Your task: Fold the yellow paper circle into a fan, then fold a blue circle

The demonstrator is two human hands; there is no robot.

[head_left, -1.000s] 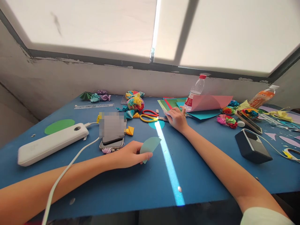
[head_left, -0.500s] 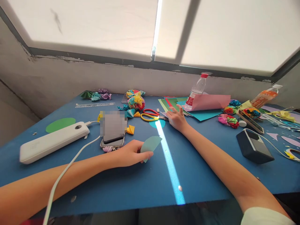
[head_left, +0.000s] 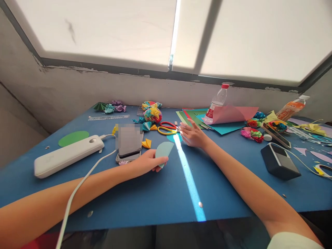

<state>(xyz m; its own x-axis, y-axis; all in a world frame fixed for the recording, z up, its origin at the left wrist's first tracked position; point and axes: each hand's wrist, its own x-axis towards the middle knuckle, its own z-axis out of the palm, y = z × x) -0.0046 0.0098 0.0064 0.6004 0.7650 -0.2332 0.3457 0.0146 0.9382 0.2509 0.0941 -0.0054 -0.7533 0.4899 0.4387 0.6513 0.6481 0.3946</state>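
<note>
My left hand (head_left: 150, 161) pinches a folded piece of light blue paper (head_left: 164, 152) with a curved edge, held above the table. My right hand (head_left: 192, 135) is at the middle of the table, its fingers stretched out and nothing seen held in them. Its fingertips are beside the scissors (head_left: 168, 128), which have one red and one yellow handle loop; the hand hides their blades. A blue paper circle (head_left: 171, 137) lies just under the scissors, partly in a strip of sunlight.
On the left are a white power bank (head_left: 68, 155) with its cable, a green paper circle (head_left: 74, 138) and stacked phones (head_left: 129, 148). Behind stand crumpled paper flowers (head_left: 152, 114), a red-capped bottle (head_left: 216, 103) and coloured sheets (head_left: 228, 127). A black box-shaped device (head_left: 280, 160) sits at right.
My right hand has come down beside the scissors, its fingers straighter than before. My left hand has raised and turned the folded paper slightly. The view has shifted a little.
</note>
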